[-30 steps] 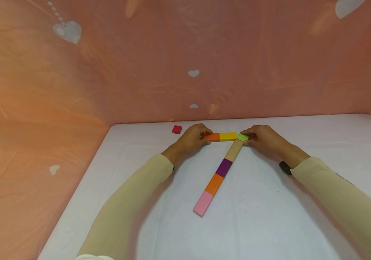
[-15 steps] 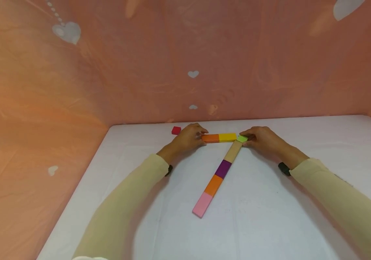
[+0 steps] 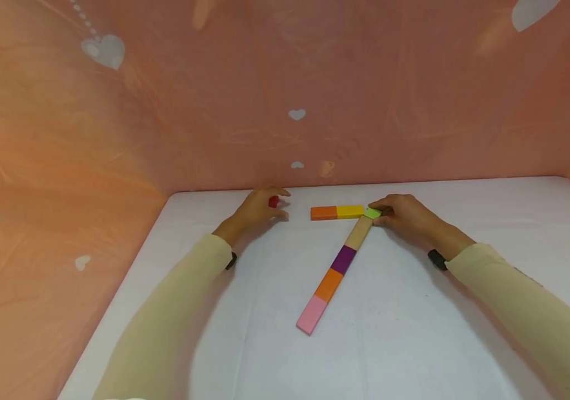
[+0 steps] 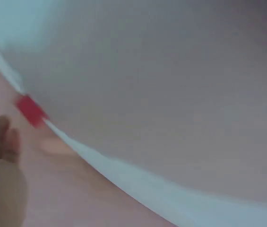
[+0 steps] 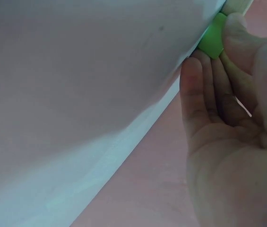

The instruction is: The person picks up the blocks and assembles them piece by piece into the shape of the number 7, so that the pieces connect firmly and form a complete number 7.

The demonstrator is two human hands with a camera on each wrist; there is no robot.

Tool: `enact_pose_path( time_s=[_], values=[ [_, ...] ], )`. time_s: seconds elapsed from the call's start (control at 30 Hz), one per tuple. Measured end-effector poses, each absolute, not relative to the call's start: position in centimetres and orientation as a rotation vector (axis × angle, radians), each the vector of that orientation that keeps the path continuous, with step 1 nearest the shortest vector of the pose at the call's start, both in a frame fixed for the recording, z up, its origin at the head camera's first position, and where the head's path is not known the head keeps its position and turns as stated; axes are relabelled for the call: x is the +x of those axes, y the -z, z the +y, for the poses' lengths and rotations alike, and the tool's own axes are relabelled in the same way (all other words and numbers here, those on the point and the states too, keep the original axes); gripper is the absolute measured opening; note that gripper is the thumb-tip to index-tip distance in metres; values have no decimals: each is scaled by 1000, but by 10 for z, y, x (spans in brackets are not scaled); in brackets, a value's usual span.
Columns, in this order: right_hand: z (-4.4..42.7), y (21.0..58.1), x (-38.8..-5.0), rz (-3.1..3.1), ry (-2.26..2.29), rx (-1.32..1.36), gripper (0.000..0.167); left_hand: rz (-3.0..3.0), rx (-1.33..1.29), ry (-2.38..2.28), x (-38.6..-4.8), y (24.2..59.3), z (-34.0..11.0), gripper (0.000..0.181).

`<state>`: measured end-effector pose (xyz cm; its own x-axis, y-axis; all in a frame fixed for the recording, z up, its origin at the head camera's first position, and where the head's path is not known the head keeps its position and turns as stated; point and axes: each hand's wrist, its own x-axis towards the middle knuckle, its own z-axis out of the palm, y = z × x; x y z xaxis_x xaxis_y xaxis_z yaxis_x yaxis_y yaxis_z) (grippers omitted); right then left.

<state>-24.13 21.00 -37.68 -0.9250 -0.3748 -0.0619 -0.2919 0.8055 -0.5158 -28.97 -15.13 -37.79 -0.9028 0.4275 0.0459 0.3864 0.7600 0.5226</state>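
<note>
In the head view my left hand (image 3: 256,212) is at the far left of the table, thumb and fingers spread apart around a red block (image 3: 273,201). The left wrist view is blurred; there the red block (image 4: 30,110) stands apart from the fingertips. My right hand (image 3: 405,215) pinches a light green block (image 3: 373,213) between thumb and fingers. That block meets a yellow block (image 3: 350,211), which has an orange block (image 3: 323,213) at its left end. From the corner a diagonal row runs toward me: plain wood (image 3: 359,232), a purple block (image 3: 343,259), a second orange block (image 3: 329,285), a pink block (image 3: 311,314).
A white cloth covers the table (image 3: 390,344). Behind it and at the left hangs an orange-pink sheet (image 3: 365,100) with pale hearts, close to the table's back edge. Both wrists wear dark straps.
My left hand has let go of the orange block at the row's left end and moved left to the red block. The right hand stays at the light green block.
</note>
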Motion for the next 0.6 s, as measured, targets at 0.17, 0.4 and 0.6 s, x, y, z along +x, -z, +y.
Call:
enact_pose_path(
  time_s=[0.17,0.4,0.6],
  values=[
    [210,378,-242,2838,766,-541,47,2925,640,-798,-294,379,-176,53],
    [211,378,-243,2836,770,-530,47,2904,602,-844,-296,389,-185,54],
    [211,377,-242,2843,755,-525,47,2898,614,-847,-297,393,-180,47]
  ],
)
